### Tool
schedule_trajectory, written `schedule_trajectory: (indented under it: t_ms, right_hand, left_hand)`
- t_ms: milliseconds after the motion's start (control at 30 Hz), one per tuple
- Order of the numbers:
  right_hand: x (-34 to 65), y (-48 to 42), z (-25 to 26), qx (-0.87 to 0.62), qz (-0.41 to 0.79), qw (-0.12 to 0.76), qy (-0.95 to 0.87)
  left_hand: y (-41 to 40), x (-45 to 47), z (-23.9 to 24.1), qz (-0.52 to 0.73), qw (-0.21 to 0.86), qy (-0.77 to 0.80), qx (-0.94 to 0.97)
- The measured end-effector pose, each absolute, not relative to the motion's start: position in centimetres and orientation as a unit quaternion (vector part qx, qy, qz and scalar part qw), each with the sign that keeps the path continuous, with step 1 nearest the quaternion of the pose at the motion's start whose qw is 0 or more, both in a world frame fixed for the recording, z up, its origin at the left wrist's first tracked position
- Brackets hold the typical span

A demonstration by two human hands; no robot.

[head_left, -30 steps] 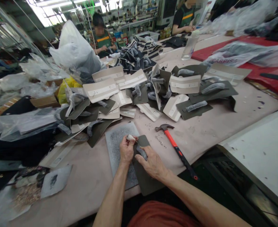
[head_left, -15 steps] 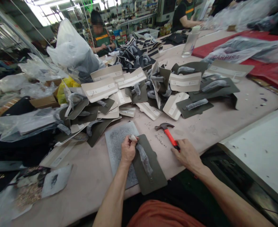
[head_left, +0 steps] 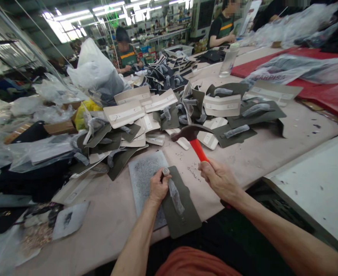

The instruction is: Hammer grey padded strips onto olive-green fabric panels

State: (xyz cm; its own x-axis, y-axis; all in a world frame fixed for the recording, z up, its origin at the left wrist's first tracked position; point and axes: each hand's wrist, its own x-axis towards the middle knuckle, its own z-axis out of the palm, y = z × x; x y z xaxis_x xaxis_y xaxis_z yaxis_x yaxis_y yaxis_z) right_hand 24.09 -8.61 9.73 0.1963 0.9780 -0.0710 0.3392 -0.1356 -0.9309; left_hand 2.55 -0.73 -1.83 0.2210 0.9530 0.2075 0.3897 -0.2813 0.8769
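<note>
A dark olive panel [head_left: 183,218] with a plastic-wrapped handle [head_left: 175,196] lies at the table's near edge, partly over a grey pitted slab [head_left: 142,180]. My left hand [head_left: 158,188] is closed around a small metal punch [head_left: 165,171] held upright at the panel's top end. My right hand [head_left: 220,180] grips the red handle of a hammer [head_left: 192,138], raised above the table with its dark head over the punch. Small rivets [head_left: 194,172] lie scattered between my hands.
A big pile of olive and beige panels [head_left: 169,111] covers the table's middle. Plastic bags [head_left: 94,71] and dark fabric crowd the left. A bottle [head_left: 228,59] and red sheet [head_left: 324,92] are far right. A white board [head_left: 315,184] lies right. Other people work at the far end.
My right hand left the panel, took hold of the hammer on the table and lifted it. My left hand stayed at the panel's top end with the punch.
</note>
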Motion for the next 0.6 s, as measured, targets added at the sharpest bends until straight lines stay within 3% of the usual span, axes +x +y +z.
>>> schedule_trajectory:
  t_ms: [100,167,233,433,500,600]
  right_hand:
    - [23.8,-8.9,10.4,-0.648,0.191,0.311,-0.668]
    - [24.1,-8.8,10.6,-0.642,0.145,0.192,-0.728]
    - [24.4,-8.7,11.4,-0.637,0.118,0.130,-0.751]
    - [23.4,-8.8,13.5,-0.654,0.030,0.333,-0.679]
    - [23.0,-9.1,12.2,-0.652,0.066,0.267,-0.707]
    - [23.5,-9.1,9.8,-0.650,0.151,0.092,-0.739]
  left_hand:
    - [-0.8,2.5,-1.7,0.394,0.350,0.483,0.699]
    - [-0.8,2.5,-1.6,0.387,0.342,0.484,0.706]
    - [-0.8,2.4,-1.6,0.385,0.340,0.484,0.708]
    - [-0.8,2.5,-1.4,0.393,0.347,0.484,0.700]
    - [-0.8,2.5,-1.4,0.385,0.348,0.490,0.700]
    - [-0.8,2.5,-1.5,0.377,0.350,0.497,0.698]
